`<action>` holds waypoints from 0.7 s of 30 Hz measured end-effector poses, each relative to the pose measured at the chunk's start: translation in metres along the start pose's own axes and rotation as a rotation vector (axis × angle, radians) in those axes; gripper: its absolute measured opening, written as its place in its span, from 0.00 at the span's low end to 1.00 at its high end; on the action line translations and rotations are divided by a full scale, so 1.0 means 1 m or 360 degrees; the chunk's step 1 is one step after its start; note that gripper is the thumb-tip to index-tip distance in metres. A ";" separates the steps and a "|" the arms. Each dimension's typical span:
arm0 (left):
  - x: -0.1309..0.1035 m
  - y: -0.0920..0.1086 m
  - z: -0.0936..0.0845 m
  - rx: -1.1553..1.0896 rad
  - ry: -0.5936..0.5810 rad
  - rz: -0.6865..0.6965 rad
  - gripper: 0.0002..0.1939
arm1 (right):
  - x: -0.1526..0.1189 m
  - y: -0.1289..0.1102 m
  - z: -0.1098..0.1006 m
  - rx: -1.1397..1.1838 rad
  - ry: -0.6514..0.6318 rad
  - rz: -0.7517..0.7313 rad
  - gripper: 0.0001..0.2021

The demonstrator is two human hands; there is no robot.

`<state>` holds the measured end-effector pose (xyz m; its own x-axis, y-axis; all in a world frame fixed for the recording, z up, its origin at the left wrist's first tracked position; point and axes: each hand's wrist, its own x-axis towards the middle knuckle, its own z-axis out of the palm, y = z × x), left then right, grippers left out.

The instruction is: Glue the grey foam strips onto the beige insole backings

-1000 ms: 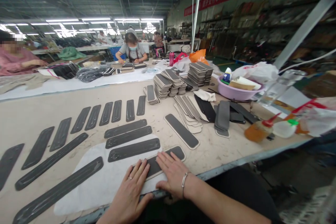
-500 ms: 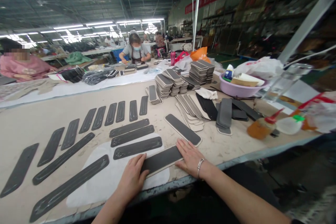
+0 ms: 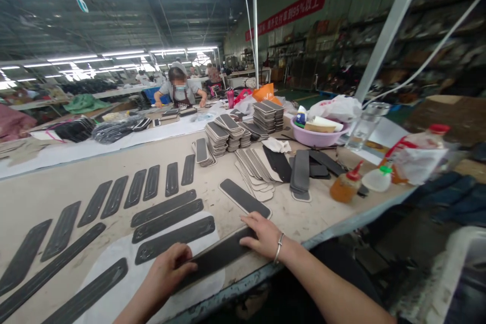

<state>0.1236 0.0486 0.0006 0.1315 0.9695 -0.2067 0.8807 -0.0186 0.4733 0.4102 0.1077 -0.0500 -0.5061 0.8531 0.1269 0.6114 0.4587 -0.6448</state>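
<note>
Dark-grey strip [image 3: 220, 254] spans both hands by the table [image 3: 294, 212] edge; left hand [image 3: 163, 268] and right hand [image 3: 264, 235] hold opposite ends, each grip partly closed, probably for even support; glossy strips [image 3: 168, 212] lie spaced, perhaps to protect wet-looking faces.

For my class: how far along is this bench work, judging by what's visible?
Seemingly done: the neatly stacked pale-rimmed pieces at the back, perhaps also the single pale-rimmed strip beyond the right hand.
In hand: a long dark strip, the left hand at its near end, the right towards its far end.
Apparently left: the glossy dark strips, lying separately across the table.
</note>
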 end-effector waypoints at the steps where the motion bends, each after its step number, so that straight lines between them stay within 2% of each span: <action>1: -0.001 0.002 -0.003 -0.0022 0.0026 0.0039 0.07 | 0.000 0.000 -0.003 0.0039 -0.0002 -0.0010 0.25; 3: -0.001 0.004 -0.011 -0.0038 0.0096 0.0108 0.10 | 0.001 -0.001 -0.007 0.0073 -0.0018 -0.0023 0.14; 4: 0.000 0.005 -0.014 -0.0043 0.0151 0.0138 0.11 | 0.001 -0.002 -0.010 0.0070 -0.0013 -0.0016 0.12; 6: 0.004 0.004 -0.020 -0.0053 0.0371 0.0173 0.14 | 0.003 -0.001 -0.015 0.0039 0.0055 0.0049 0.17; 9: 0.010 -0.003 -0.024 -0.0051 0.0865 0.0165 0.17 | 0.006 0.007 -0.024 -0.0048 0.0271 0.0283 0.23; 11: 0.009 -0.009 -0.019 -0.0056 0.1029 0.0148 0.20 | 0.010 0.018 -0.029 -0.0117 0.0383 0.0474 0.27; 13: 0.004 -0.018 -0.009 -0.0077 0.0966 0.0179 0.19 | 0.014 0.032 -0.031 -0.0190 0.0426 0.0631 0.27; 18: -0.021 -0.047 0.033 -0.0049 0.0588 0.0416 0.13 | 0.019 0.051 -0.024 -0.0385 0.0384 0.0782 0.17; 21: -0.032 -0.065 0.050 0.0038 0.0641 0.0488 0.11 | 0.016 0.047 -0.025 -0.0493 0.0388 0.0806 0.15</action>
<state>0.0845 0.0070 -0.0664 0.2037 0.9358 0.2877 0.8400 -0.3180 0.4397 0.4463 0.1489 -0.0597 0.0220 0.9982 0.0551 0.9045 0.0037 -0.4265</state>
